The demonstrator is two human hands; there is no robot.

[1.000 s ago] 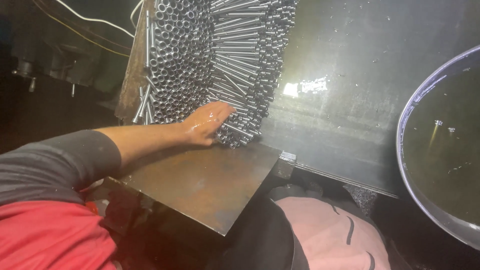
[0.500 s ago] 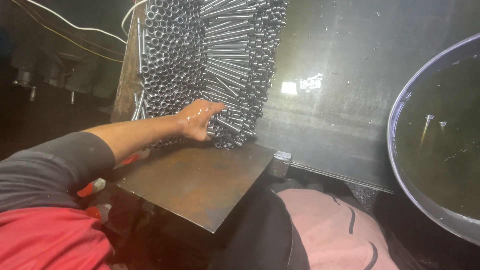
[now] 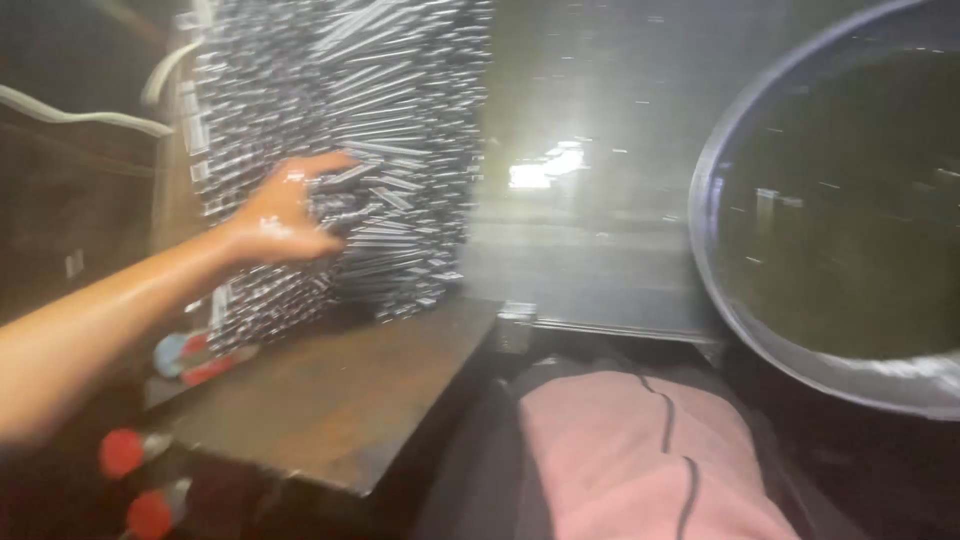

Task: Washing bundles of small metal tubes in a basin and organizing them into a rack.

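My left hand [image 3: 285, 215] reaches out from the left, wet and shiny, with its fingers spread. It lies against the ends of a tall stack of thin metal tubes [image 3: 400, 150]. The index finger points up and to the right, and the thumb sits lower on the tube ends. I see nothing gripped in the hand. The stack stands on the far edge of a rusty brown metal plate [image 3: 340, 400]. My right hand is out of view. The picture is blurred by motion.
A large round basin [image 3: 712, 290] with a pale rim holds dark liquid at the right. A pink cloth-covered shape [image 3: 620, 460] lies below the plate's corner. Red-capped tools [image 3: 125, 452] lie at the lower left. A white cable [image 3: 80, 112] runs across the upper left.
My left hand has moved higher on the tube stack and its fingers have spread. The view has swung closer and gone blurry.
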